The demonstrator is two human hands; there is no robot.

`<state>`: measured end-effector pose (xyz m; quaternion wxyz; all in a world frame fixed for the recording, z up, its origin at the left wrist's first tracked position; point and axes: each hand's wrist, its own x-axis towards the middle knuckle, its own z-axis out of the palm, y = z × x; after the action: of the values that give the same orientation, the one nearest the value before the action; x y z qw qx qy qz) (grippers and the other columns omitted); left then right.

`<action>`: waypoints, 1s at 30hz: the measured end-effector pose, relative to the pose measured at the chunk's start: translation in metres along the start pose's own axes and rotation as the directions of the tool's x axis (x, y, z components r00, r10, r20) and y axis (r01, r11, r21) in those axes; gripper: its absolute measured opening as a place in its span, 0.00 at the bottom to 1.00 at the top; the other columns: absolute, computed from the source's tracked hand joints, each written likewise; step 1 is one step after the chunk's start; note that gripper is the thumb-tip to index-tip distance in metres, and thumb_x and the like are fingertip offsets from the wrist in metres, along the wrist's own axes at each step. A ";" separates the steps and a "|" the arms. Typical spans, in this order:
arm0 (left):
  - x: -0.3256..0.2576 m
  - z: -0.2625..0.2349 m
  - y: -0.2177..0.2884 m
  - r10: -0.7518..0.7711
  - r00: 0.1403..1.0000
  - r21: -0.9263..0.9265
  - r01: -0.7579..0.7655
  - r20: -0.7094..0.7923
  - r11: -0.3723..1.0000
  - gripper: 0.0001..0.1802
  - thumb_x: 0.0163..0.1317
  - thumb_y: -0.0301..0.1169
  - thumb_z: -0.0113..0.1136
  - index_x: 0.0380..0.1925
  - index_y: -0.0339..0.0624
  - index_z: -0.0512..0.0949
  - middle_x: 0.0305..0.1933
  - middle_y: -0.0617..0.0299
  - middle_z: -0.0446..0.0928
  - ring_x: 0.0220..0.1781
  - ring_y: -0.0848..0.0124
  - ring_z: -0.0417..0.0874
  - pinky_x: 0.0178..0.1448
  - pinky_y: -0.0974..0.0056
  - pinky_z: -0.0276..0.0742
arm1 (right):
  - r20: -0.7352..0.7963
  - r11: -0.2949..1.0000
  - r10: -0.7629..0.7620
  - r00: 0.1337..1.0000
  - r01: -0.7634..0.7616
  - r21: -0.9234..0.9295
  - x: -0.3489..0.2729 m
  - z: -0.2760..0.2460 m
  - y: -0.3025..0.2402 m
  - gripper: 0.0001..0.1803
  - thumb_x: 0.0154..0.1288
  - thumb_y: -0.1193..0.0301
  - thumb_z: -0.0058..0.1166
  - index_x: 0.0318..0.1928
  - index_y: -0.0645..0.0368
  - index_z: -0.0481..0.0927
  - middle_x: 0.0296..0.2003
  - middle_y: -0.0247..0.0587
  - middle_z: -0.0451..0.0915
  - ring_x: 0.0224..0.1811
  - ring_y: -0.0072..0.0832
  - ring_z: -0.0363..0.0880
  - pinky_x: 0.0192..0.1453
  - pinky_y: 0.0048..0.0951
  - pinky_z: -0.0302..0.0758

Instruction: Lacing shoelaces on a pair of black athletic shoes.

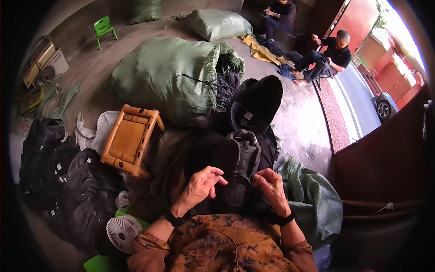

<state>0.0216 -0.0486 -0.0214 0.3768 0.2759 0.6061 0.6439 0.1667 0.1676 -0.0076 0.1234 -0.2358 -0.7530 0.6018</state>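
Note:
Across my lap rests a dark, padded, stitched piece with straps or seams; it resembles a shoe or a small bag, but I cannot tell which. My left hand is beside its near left part, fingers curled in toward the thumb. At the near right edge, my right hand has thumb and forefinger pinched together. Whatever either hand holds is too small to make out. Just beyond the piece stands a black, hollow, rounded shell with a white label inside.
Black labelled pieces are heaped at the left, near a bamboo stool and a white fan. A stuffed green sack lies ahead; a green sheet is at right. Two people sit near the doorway.

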 end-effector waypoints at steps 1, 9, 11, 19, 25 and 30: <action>0.001 -0.002 0.004 0.072 0.996 0.013 -0.071 -0.054 0.997 0.10 0.71 0.30 0.52 0.46 0.37 0.76 0.38 0.60 0.84 0.30 0.80 0.81 0.36 0.75 0.74 | -0.012 0.999 -0.020 1.000 0.019 -0.028 -0.002 0.002 -0.001 0.09 0.68 0.69 0.58 0.35 0.64 0.80 0.24 0.32 0.81 0.28 0.15 0.77 0.34 0.18 0.71; 0.041 0.009 0.011 0.525 0.819 0.413 -0.406 -0.231 0.815 0.04 0.66 0.26 0.57 0.32 0.38 0.78 0.31 0.56 0.80 0.32 0.66 0.83 0.36 0.67 0.78 | -0.010 0.998 0.021 1.000 -0.022 -0.063 -0.003 0.007 -0.002 0.11 0.67 0.66 0.58 0.35 0.62 0.80 0.23 0.31 0.80 0.21 0.13 0.71 0.25 0.17 0.66; 0.044 0.024 0.015 0.693 0.710 0.742 -0.395 -0.127 0.541 0.05 0.61 0.26 0.61 0.36 0.40 0.75 0.31 0.55 0.77 0.32 0.58 0.80 0.33 0.61 0.77 | -0.019 0.999 0.027 0.999 -0.028 -0.039 -0.001 0.005 -0.001 0.11 0.67 0.66 0.58 0.35 0.62 0.80 0.23 0.30 0.80 0.20 0.12 0.70 0.23 0.17 0.65; -0.005 0.026 -0.022 0.261 0.965 0.489 -0.235 0.014 0.840 0.11 0.64 0.32 0.61 0.43 0.42 0.72 0.23 0.54 0.79 0.27 0.61 0.85 0.31 0.61 0.77 | -0.021 1.000 0.021 1.000 -0.021 -0.016 -0.003 0.003 0.002 0.09 0.68 0.67 0.58 0.36 0.62 0.80 0.23 0.31 0.79 0.21 0.13 0.72 0.23 0.16 0.66; 0.003 0.007 0.001 0.134 0.989 -0.109 -0.140 -0.061 0.984 0.25 0.69 0.34 0.57 0.62 0.36 0.66 0.35 0.61 0.83 0.34 0.79 0.79 0.46 0.72 0.73 | 0.000 1.000 0.024 1.000 -0.024 -0.011 0.000 0.005 0.001 0.10 0.68 0.67 0.58 0.37 0.62 0.80 0.23 0.32 0.80 0.22 0.13 0.74 0.23 0.16 0.67; 0.002 -0.053 -0.002 -0.047 0.958 -0.364 -0.063 -0.285 0.929 0.16 0.67 0.31 0.59 0.52 0.38 0.75 0.37 0.61 0.83 0.27 0.86 0.75 0.31 0.80 0.67 | -0.008 1.000 0.012 1.000 -0.012 -0.005 0.006 0.004 0.001 0.10 0.68 0.67 0.58 0.36 0.62 0.80 0.24 0.33 0.80 0.22 0.14 0.74 0.23 0.16 0.68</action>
<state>-0.0222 -0.0778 -0.0292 0.3269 0.1058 0.5214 0.7811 0.1600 0.1677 -0.0099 0.1221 -0.2431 -0.7527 0.5996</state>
